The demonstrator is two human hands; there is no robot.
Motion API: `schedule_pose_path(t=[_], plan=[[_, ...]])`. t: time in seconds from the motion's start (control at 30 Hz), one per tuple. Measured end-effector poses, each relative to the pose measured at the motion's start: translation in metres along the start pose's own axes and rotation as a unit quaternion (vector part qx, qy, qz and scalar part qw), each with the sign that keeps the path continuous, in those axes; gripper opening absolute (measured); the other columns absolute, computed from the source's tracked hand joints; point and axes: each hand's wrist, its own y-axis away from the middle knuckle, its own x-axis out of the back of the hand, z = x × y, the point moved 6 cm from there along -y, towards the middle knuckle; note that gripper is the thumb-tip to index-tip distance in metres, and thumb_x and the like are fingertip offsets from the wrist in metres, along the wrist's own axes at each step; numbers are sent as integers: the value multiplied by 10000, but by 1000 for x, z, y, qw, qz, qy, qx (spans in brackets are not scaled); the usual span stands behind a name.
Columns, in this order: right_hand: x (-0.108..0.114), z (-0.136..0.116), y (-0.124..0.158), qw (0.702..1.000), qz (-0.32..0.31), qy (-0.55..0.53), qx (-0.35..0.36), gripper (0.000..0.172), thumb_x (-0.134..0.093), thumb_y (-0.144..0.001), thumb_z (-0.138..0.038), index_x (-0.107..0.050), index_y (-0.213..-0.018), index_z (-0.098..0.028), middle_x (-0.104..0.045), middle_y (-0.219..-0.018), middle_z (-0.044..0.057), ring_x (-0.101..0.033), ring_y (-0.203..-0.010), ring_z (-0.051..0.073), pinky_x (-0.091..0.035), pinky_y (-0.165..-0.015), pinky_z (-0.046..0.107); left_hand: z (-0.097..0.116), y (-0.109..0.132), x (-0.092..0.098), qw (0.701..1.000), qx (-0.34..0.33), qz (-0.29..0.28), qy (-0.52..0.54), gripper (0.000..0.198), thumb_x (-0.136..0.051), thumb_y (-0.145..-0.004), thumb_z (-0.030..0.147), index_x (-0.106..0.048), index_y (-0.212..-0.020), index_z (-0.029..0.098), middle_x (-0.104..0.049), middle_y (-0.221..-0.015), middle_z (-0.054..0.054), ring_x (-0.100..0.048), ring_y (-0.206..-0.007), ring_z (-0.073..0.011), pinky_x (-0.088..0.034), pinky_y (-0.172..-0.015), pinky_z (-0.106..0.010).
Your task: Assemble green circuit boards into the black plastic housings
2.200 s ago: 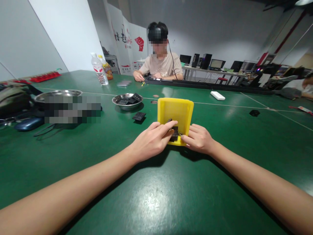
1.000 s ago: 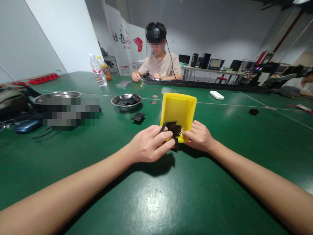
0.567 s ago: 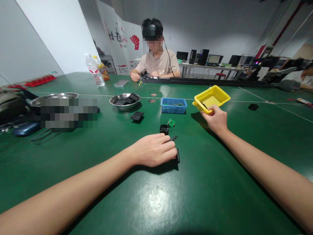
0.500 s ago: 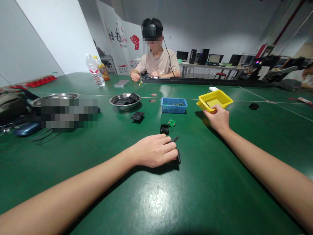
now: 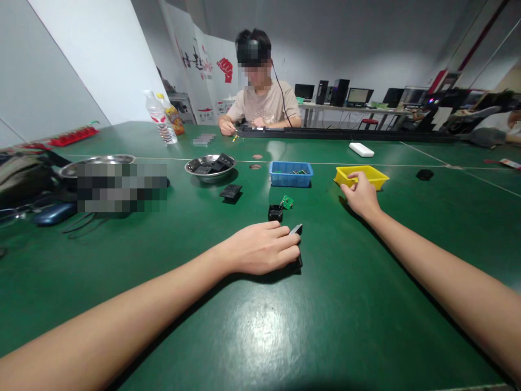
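Note:
My left hand (image 5: 260, 248) rests on the green table (image 5: 252, 331) with its fingers closed round flat black plastic parts (image 5: 297, 231) that stick out past the fingertips. My right hand (image 5: 360, 196) reaches forward and grips the near rim of a yellow tray (image 5: 368, 175), which sits flat on the table. Just beyond my left hand lie a small black housing (image 5: 275, 213) and a little green circuit board (image 5: 287, 202). A blue tray (image 5: 291, 174) stands behind them.
A metal bowl (image 5: 210, 165) with black parts and a loose black part (image 5: 230, 191) lie to the left. Two bottles (image 5: 163, 117), a bigger metal bowl (image 5: 95, 161) and a bag (image 5: 24, 171) fill the far left. A person sits working across the table. A white box (image 5: 361, 149) lies far right.
My right hand carried the yellow tray from in front of me to the right and set it flat on the table. My left hand took black parts out and lowered them to the table.

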Motion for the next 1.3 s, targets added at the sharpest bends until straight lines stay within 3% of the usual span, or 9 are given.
schedule_pose_path(t=[0.07,0.17,0.33,0.43,0.67,0.87,0.97,1.13,1.3], plan=[[-8,-19,11,995,-54,-57,60,184,-580,-816,-371,-581,-892,-204,-512,-542,-45,-501,-537,176,-374,-640,301,0,0,0,1000,0,1,-1,283,-407,-1046,265,-606,-863,179,-705,-963,-63,-604,-778,-166,-456,-703,-313],[-27,-54,38,958,-199,-154,136,323,-511,-883,-493,-604,-814,-192,-488,-521,-46,-464,-521,147,-358,-606,281,-1,-1,-1,1000,2,-1,-7,274,-414,-1045,265,-610,-875,179,-709,-989,-64,-619,-816,-164,-470,-731,-307],[-42,-95,82,882,-328,-322,105,437,-450,-919,-553,-646,-901,-163,-520,-561,-41,-432,-509,117,-337,-546,253,-2,-4,-3,1000,2,9,-12,278,-414,-1046,267,-613,-881,164,-710,-975,-67,-625,-799,-160,-496,-738,-300],[-40,-111,104,844,-361,-382,103,406,-527,-889,-546,-656,-928,-162,-552,-617,-33,-465,-539,111,-369,-552,246,-3,-4,-3,1000,4,15,-11,284,-404,-1047,255,-620,-887,166,-709,-961,-70,-641,-843,-165,-518,-795,-300],[-33,-114,107,843,-362,-389,87,336,-617,-839,-502,-602,-735,-183,-555,-577,-36,-446,-511,95,-338,-508,232,-5,-4,0,999,21,30,-12,247,-434,-1034,235,-648,-934,163,-717,-1136,-101,-663,-862,-174,-543,-768,-313],[-36,-110,104,820,-407,-399,45,330,-690,-788,-488,-604,-746,-172,-632,-608,-19,-552,-504,95,-370,-483,208,-7,-3,-2,999,29,34,11,210,-471,-1027,250,-660,-983,172,-702,-1219,-96,-681,-868,-172,-548,-770,-303],[-36,-106,105,824,-403,-398,24,289,-699,-800,-438,-633,-824,-159,-647,-609,-24,-573,-475,90,-387,-461,199,-11,0,-2,997,69,30,17,222,-464,-1023,265,-658,-967,175,-662,-1301,-104,-680,-786,-143,-533,-659,-263],[-35,-102,103,824,-398,-402,-18,340,-710,-757,-271,-627,-1068,-160,-659,-581,-48,-575,-430,94,-399,-422,186,-22,10,5,984,152,87,40,281,-396,-1049,285,-646,-999,166,-698,-1158,-92,-686,-767,-112,-499,-579,-195],[-29,-83,87,869,-311,-373,-96,245,-614,-719,-90,-602,-950,-173,-615,-520,-60,-551,-391,89,-331,-353,161,-30,16,3,975,187,100,62,257,-438,-1042,299,-644,-986,155,-707,-921,-56,-676,-738,-128,-497,-597,-211]])
